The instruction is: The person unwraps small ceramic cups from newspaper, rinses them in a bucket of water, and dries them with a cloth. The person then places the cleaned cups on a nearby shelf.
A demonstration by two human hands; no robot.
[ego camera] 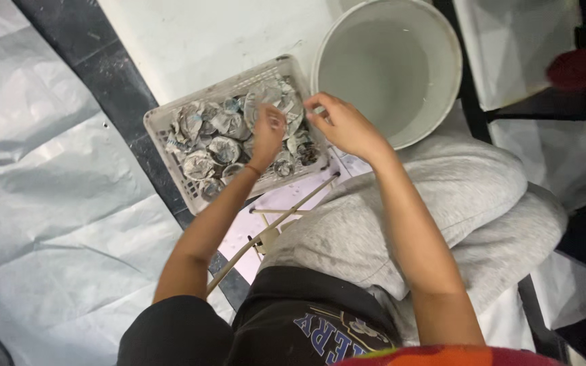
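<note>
Far left of the frame, pale plastic sheeting [42,203] covers the floor, creased and wrinkled. Moving in, the grey slotted basket [164,125] sits tilted at centre left, packed with crumpled, plaster-smeared shells [205,146]. The left hand [268,132] reaches over the basket's right half, fingers curled down onto a round shell piece [272,102] that stands above the heap; it looks pinched on the piece's lower edge. Just right, the right hand [344,122] closes thumb and fingertips on the same piece's right rim, so both hands share it.

Judging from this, a firm grip on both edges and a straight lift would serve best, since the neighbouring shells crowd close and could snag or tumble. Below the hands, thin wooden sticks [286,210] lie crossed beside the grey-trousered knee [401,217], near the forearm's path. Upper right, the white bucket [452,81] holds cloudy water, its rim just beside the right hand.
</note>
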